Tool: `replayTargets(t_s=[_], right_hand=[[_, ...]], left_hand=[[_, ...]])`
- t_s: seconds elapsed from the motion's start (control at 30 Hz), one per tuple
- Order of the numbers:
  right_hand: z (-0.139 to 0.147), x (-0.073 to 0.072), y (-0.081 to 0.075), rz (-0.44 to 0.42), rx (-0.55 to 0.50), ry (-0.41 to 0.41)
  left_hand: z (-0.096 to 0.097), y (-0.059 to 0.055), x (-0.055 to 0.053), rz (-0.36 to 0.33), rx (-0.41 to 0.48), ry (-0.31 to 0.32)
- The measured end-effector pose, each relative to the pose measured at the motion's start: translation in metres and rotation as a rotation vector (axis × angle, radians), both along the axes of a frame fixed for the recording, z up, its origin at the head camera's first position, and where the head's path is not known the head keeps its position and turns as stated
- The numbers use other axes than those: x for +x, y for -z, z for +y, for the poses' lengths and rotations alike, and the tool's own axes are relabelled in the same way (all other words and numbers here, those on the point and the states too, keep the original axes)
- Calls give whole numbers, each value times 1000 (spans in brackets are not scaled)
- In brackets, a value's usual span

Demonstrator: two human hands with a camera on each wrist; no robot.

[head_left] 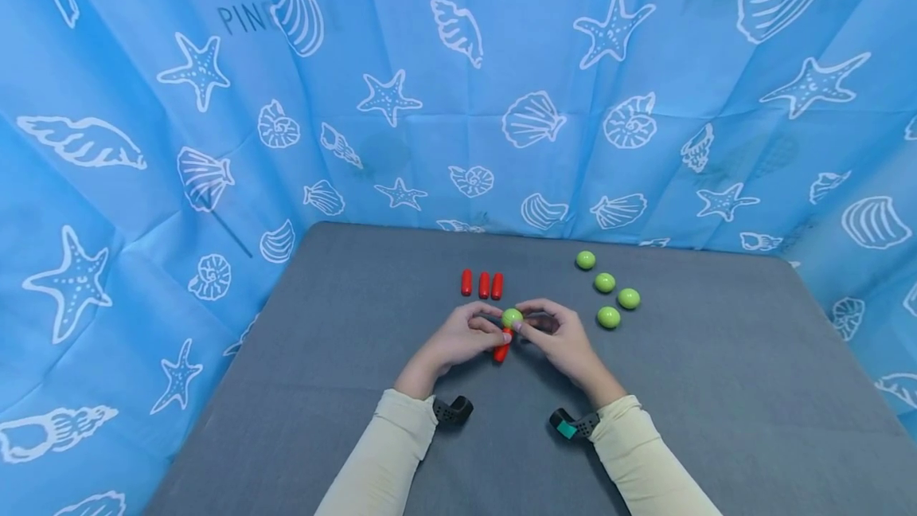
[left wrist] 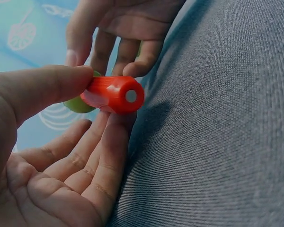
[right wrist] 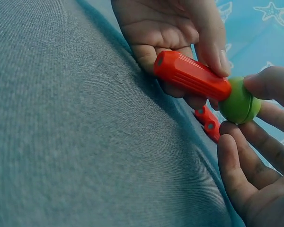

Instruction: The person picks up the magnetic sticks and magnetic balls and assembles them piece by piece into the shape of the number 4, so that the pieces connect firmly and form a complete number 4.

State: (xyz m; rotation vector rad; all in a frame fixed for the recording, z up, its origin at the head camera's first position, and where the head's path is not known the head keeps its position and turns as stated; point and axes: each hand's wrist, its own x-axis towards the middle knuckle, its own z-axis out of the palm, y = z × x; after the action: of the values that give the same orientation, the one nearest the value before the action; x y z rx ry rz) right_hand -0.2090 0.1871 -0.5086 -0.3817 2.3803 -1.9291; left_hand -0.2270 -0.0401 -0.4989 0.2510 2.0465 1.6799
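Note:
Between thumb and fingers my left hand pinches a ribbed red rod with a small grey disc in its end face, seen close in the left wrist view. A green ball with a seam line touches the rod's far end. My right hand pinches this ball between thumb and fingertips. Both hands meet above the grey tabletop, the rod slanting toward me. Whether rod and ball are fixed together, I cannot tell.
Three red rods lie side by side beyond the hands. Several loose green balls lie to the right on the grey cloth-covered table. A blue curtain with white shells and starfish hangs behind and along the sides.

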Motion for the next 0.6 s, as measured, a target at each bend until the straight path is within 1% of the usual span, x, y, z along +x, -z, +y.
replayTargets(t_s=[0.2,0.33,0.43,0.6], right_hand=[[-2,0,0,-1,36,-32],[0,0,-3,22,71,-38],[9,-2,-7,66,121,-5],[34,-7,-16,171,198,119]], left_hand=[[0,3,-2,19,35,19],[0,3,-1,30,40,22],[0,3,-1,40,22,11],[0,4,0,53,-8,-15]])
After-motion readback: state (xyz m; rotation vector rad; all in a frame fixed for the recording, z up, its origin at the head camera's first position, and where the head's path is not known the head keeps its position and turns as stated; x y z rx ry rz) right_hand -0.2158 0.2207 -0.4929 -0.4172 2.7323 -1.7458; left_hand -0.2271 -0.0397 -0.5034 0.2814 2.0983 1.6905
